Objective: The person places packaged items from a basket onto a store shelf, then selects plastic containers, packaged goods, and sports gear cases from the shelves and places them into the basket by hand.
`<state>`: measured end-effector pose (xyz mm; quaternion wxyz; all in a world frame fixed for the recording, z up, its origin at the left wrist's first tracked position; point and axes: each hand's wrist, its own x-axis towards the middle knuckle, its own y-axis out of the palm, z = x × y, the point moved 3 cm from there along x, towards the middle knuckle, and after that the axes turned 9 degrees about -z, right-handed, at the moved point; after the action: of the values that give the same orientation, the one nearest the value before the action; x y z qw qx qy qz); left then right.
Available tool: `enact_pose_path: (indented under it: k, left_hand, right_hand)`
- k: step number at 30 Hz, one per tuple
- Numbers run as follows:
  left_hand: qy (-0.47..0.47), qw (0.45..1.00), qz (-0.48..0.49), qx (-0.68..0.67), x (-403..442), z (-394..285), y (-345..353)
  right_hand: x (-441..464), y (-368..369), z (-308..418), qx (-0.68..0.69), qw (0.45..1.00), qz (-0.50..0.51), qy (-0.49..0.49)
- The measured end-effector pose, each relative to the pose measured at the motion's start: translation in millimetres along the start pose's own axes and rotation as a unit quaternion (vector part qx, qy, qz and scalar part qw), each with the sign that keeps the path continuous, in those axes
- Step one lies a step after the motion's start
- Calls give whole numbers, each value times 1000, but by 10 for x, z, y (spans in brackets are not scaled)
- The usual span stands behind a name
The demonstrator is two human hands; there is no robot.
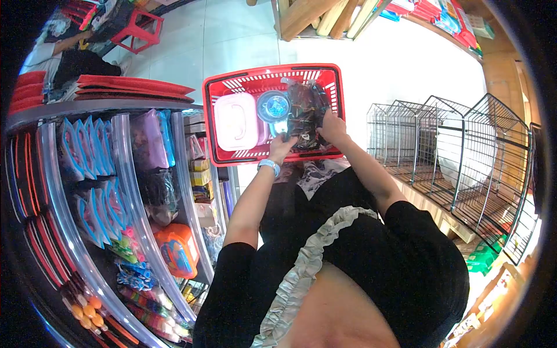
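A red plastic basket holds a pink lidded box on its left, a round clear-blue container in the middle and a dark item in clear plastic on its right. My left hand, with a light blue band at the wrist, has its fingers closed at the lower left edge of the dark package. On the package's right side, my right hand grips it with fingers bent round the edge. The package's lower part lies between both hands, inside the basket.
Shelves with clear rails and packaged goods stand on the left, red flat items on top. Black wire racks line the right. Wooden rolls and a red stool are at the far side. Someone's arm shows top left.
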<state>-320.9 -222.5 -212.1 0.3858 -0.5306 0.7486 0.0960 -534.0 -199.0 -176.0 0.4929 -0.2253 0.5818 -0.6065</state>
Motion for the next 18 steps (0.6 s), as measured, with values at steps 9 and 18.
enact_pose_path:
  k: [9,18]
  left_hand:
    - [-129,967,128,-179,-419,-552,20]
    - [-22,892,292,-343,-1114,-1064,-343]
  right_hand:
    - [137,-132,-217,154,985,65,38]
    - [-175,-1002,-454,441,888,76,105]
